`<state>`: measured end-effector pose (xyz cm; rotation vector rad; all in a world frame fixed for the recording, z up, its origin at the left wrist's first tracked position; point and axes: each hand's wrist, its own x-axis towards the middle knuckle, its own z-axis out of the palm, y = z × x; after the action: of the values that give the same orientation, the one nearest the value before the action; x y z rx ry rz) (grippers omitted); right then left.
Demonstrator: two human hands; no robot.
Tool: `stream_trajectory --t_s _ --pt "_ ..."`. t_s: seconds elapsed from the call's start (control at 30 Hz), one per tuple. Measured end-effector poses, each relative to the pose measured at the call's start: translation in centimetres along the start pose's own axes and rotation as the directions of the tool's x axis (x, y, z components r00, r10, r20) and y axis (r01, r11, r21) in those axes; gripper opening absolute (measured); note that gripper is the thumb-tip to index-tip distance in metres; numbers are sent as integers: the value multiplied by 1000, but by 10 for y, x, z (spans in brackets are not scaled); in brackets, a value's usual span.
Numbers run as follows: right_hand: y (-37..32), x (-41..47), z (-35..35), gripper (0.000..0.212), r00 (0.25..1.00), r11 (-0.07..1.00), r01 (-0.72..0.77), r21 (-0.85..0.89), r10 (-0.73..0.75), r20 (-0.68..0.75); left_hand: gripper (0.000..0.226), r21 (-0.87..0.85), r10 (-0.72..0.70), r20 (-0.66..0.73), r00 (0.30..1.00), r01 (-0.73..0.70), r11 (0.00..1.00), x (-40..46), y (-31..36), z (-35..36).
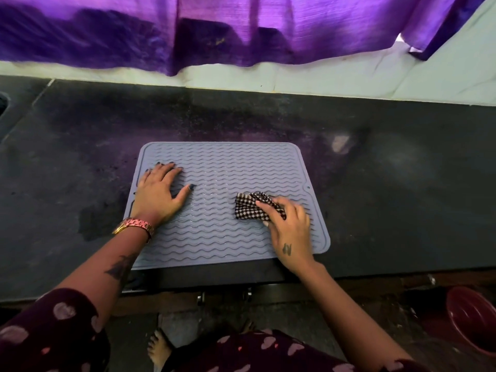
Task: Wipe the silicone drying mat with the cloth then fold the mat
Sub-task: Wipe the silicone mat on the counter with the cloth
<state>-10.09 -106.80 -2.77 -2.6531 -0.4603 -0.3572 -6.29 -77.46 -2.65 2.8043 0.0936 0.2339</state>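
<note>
- We see one grey mat (222, 210) lying flat and unfolded on the dark worktop (389, 197), near its front edge.
- One checked cloth (251, 208), bunched, sits on the mat's right half.
- Our right hand (291, 229) has its grip closed on the cloth, pressing it to the mat.
- Our left hand (161, 194) lies flat, fingers spread, on the mat's left side, gripping nothing.
- One watch (134, 226) on the left wrist.
- One red bowl (472, 318) on the floor, lower right.

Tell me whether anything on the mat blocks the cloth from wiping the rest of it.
Only the left hand, pressed flat on the left part of the mat. The right hand holds the cloth right of centre; nothing else lies on the mat.
</note>
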Motion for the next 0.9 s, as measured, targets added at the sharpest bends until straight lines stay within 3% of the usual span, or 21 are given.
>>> stream_trajectory --t_s 0.23,0.4,0.57,0.77,0.9 --pt "2 3 -11 42 1000 992 -5 128 4 11 72 15 -4 16 1000 4 1000 -1 1 -2" --pt "0 -30 -10 45 997 997 66 34 -67 25 72 18 -2 18 1000 2 1000 0 0 0" --pt "7 -18 -20 43 997 981 56 185 -63 35 73 15 0 24 1000 -1 1000 0 -2 1" --pt "18 -45 -24 49 994 988 94 122 -100 41 73 8 1 11 1000 -1 1000 -1 -1 0" --pt "25 -33 -31 44 994 969 92 228 -105 42 73 2 -3 13 1000 3 1000 -1 -1 1"
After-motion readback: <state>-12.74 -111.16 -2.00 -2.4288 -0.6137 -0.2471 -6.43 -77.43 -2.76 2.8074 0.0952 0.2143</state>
